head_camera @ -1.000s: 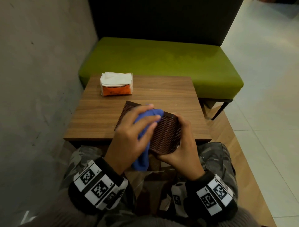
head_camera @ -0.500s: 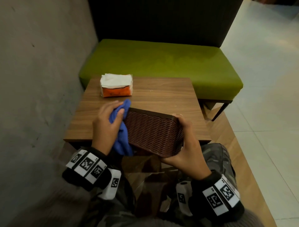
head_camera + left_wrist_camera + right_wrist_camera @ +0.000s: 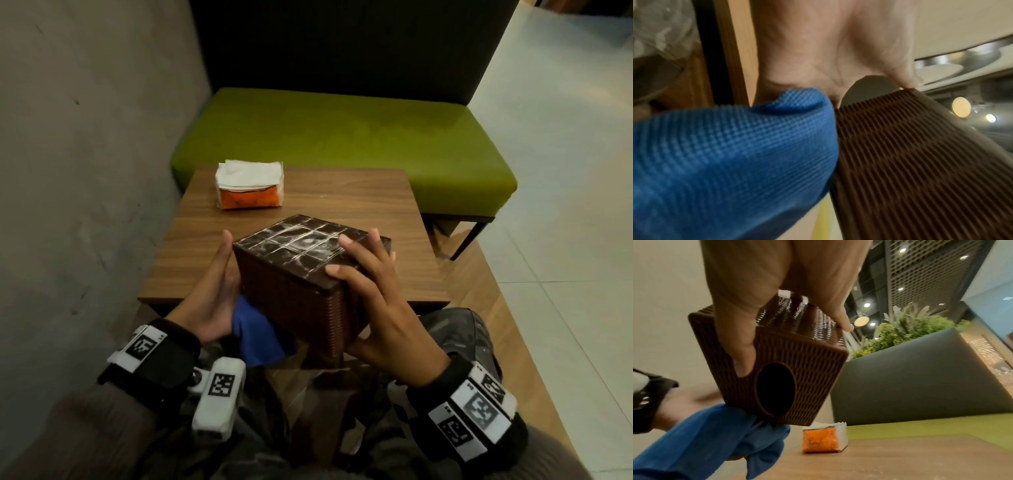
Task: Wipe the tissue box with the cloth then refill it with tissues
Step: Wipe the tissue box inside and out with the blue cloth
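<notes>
Tissue box (image 3: 301,274) between both hands.

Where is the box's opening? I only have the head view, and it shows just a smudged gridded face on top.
Observer: Right wrist view: the oval opening is on the tissue box face turned away from you, dark inside.
Operator: Does the right hand cover it?
Observer: No, its thumb lies beside it.
Operator: And the cloth?
Observer: Left wrist view: the blue cloth bunches against the box's ribbed side, below the left hand palm.
</notes>
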